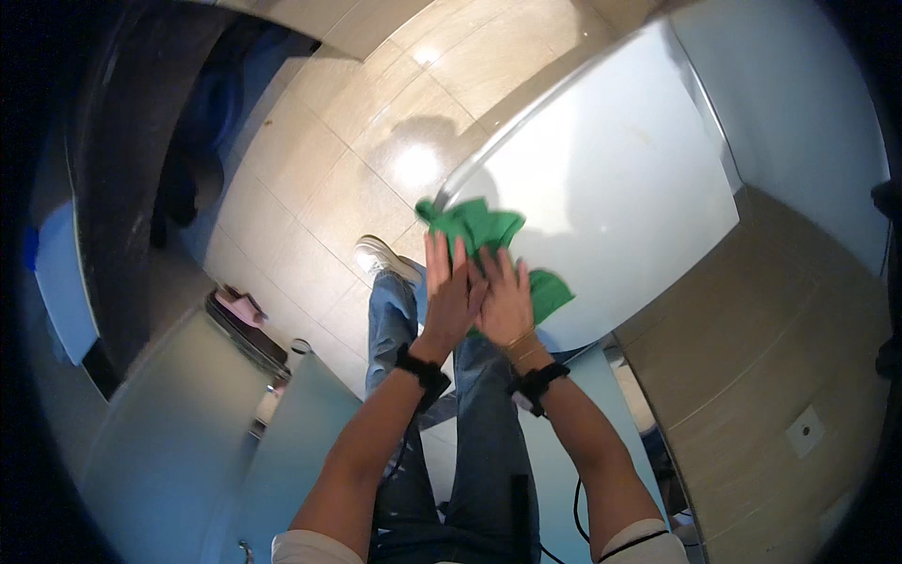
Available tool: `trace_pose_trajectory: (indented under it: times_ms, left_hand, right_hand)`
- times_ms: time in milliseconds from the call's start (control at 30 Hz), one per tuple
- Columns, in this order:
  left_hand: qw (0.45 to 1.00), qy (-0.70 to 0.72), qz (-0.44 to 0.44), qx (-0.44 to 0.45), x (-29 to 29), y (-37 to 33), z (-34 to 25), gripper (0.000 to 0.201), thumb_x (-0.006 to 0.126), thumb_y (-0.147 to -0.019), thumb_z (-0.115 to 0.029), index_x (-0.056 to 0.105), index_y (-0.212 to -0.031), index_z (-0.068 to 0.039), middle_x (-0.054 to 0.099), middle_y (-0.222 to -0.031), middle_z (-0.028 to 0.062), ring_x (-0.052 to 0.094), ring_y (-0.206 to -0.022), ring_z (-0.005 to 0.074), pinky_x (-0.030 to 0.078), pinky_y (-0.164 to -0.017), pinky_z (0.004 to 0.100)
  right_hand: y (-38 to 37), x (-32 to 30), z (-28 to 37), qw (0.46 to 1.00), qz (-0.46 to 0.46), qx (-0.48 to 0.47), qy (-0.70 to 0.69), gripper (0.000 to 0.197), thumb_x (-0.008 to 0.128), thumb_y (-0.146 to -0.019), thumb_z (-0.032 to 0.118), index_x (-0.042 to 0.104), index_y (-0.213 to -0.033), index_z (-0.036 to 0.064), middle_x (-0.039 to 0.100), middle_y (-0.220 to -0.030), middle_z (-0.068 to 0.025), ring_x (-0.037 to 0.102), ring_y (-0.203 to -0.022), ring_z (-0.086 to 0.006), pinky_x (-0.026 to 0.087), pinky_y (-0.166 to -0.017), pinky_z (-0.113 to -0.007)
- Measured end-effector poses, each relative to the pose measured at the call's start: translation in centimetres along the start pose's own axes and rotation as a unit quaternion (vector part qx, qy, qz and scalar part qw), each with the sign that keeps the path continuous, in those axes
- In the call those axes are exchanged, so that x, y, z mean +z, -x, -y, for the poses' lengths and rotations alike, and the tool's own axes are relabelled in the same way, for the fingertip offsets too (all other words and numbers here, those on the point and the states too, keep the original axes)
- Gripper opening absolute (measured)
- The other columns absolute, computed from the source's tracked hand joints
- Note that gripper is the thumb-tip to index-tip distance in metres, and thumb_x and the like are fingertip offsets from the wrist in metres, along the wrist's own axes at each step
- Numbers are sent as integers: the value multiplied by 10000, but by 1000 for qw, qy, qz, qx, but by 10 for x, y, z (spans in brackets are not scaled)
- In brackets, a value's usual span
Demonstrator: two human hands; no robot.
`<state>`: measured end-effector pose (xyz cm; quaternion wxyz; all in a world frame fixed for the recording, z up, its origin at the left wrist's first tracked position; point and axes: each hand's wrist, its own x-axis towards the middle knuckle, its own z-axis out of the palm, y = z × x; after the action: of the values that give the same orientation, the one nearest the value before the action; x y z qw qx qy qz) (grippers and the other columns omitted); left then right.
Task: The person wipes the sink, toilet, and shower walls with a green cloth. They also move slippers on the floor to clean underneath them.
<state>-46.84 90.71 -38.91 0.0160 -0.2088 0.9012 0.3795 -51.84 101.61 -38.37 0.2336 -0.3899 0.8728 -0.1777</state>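
A crumpled green cloth (477,224) lies over the near left corner of a smooth white surface (620,169). My left hand (453,299) rests on the cloth with its fingers stretched out. Right beside it, my right hand (507,305) is laid on the same cloth, fingers straight and slightly apart. The thumbs come close together between the hands. Part of the cloth shows past my right hand, and the rest is hidden beneath both hands.
Shiny beige floor tiles (338,132) spread to the left, with my white shoe (381,256) on them. Pink slippers (240,305) lie near a frosted glass door (291,442). A tiled wall with a white socket plate (805,431) stands at the right.
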Motion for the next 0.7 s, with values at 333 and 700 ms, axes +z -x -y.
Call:
trace_pose_trajectory:
  times_ms: [333, 700]
  left_hand:
    - [783, 486, 223, -318, -24, -115, 70, 543, 293, -917, -419, 439, -1156, 47, 433, -1218, 230, 400, -1141, 333, 310, -961, 334]
    - [703, 661, 82, -248, -1, 32, 41, 679, 407, -902, -340, 54, -1368, 6, 95, -1418, 207, 106, -1316, 293, 129, -1059, 346]
  right_hand:
    - [-142, -23, 16, 982, -87, -100, 137, 427, 544, -731, 220, 523, -1106, 16, 480, -1162, -167, 362, -1176, -348, 203, -1003, -508]
    - [1, 2, 67, 988, 141, -5, 65, 490, 499, -808, 143, 376, -1250, -28, 308, -1336, -218, 281, -1228, -417, 229, -985, -530]
